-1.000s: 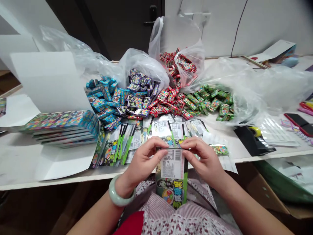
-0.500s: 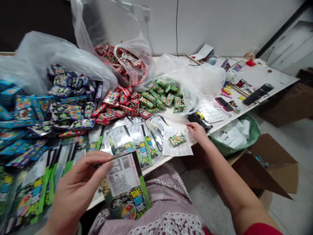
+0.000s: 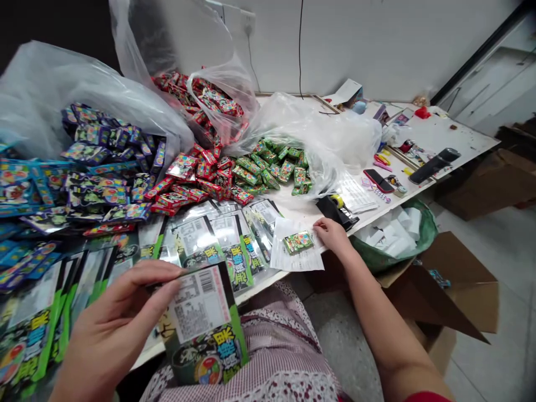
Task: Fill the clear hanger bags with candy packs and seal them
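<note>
My left hand (image 3: 119, 321) pinches a printed candy packet (image 3: 205, 329) by its upper left corner, thumb in front. The packet has a white barcode label and hangs over my lap, above the apron. My right hand (image 3: 333, 237) is closed at the right edge of a small white paper sheet (image 3: 288, 261), its fingertips pressed on that edge. On the sheet lies one small green candy box (image 3: 298, 242). Several similar packets (image 3: 230, 245) lie overlapped on the table to the left of the sheet.
Piles of purple boxes (image 3: 96, 190), red boxes (image 3: 201, 173) and green boxes (image 3: 272, 164) spill from clear plastic bags. A black tape dispenser (image 3: 335, 212), a phone (image 3: 378, 181) and a dark bottle (image 3: 435, 166) lie rightward. Below are a green sack (image 3: 372, 254) and a cardboard box (image 3: 464, 285).
The whole view has shifted slightly, so most things sit a little further left. My left hand still holds the packet, and my right hand stays at the sheet's edge.
</note>
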Motion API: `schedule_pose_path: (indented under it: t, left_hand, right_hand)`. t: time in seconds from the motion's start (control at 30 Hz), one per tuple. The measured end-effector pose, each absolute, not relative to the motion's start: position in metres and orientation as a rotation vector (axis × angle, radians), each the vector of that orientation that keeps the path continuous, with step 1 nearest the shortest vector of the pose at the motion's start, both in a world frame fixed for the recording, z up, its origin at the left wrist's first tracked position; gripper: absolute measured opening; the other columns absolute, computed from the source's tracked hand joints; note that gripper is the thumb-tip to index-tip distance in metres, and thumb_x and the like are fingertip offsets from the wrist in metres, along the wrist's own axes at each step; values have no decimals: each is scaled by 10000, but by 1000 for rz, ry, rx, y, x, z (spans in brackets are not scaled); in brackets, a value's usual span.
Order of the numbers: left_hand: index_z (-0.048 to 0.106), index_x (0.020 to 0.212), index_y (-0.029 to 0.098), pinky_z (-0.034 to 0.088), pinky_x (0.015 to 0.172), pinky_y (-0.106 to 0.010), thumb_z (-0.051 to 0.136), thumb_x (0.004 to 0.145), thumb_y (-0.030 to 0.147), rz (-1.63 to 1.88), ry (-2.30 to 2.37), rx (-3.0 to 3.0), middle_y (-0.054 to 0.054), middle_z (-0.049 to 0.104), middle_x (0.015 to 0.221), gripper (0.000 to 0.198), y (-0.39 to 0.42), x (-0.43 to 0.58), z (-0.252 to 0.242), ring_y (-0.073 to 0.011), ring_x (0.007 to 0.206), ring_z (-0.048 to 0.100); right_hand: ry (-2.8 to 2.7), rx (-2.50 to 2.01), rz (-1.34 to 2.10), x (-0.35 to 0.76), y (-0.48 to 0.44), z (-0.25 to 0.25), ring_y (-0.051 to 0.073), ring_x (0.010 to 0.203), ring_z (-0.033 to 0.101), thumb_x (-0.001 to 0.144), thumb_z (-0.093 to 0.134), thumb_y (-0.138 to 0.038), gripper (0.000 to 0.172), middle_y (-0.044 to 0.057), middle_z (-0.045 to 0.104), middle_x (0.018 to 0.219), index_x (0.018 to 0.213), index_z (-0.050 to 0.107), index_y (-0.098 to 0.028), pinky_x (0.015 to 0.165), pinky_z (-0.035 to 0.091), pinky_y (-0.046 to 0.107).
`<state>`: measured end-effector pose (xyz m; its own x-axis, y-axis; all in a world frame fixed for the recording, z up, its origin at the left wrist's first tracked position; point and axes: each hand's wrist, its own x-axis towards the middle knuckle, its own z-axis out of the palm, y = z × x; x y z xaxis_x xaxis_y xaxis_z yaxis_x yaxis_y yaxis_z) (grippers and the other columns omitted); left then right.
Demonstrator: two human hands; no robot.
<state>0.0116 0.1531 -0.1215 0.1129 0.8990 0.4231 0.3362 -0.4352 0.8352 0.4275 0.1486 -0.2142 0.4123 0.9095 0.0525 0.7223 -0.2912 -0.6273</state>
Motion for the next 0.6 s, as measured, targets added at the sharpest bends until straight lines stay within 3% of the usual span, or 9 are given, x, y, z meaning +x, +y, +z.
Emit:
schedule_pose_path:
  t: [0.17, 0.27, 0.43, 0.6]
  left_hand:
    - [627, 891, 245, 493, 755, -164, 601, 859, 187, 1163, 1013, 1821, 10, 623, 914, 72, 153, 14, -113, -104, 871, 596]
    - [614, 902, 231, 493, 726, -195, 583, 873, 167, 1141, 953, 1802, -6, 611, 898, 77, 153, 19, -110, -116, 848, 593]
    - [583, 882, 203, 475, 677, -263, 564, 885, 179, 1191, 918, 1754, -28, 585, 847, 31, 146, 22, -110, -143, 798, 574]
    - [572, 873, 198, 450, 677, -294, 558, 889, 196, 1204, 923, 1743, -29, 572, 830, 21, 141, 21, -108, -150, 786, 556]
  right_hand:
    - [-1274, -2005, 397, 420, 137, -189, 219, 816, 606, 765, 543, -376, 193, 74, 654, 853, 767, 597, -191, 723, 476, 348]
    - [-1328, -1822, 569, 381, 141, -154, 192, 738, 584, 781, 557, -432, 238, 47, 630, 776, 793, 592, -197, 671, 475, 324]
    - [-1721, -1205, 1113, 281, 151, -78, 144, 720, 572, 841, 630, -344, 131, 14, 629, 780, 826, 631, -214, 668, 464, 271]
    - [-1968, -1026, 1234, 220, 167, -44, 125, 644, 560, 836, 634, -258, 91, -10, 629, 701, 754, 650, -221, 604, 450, 251]
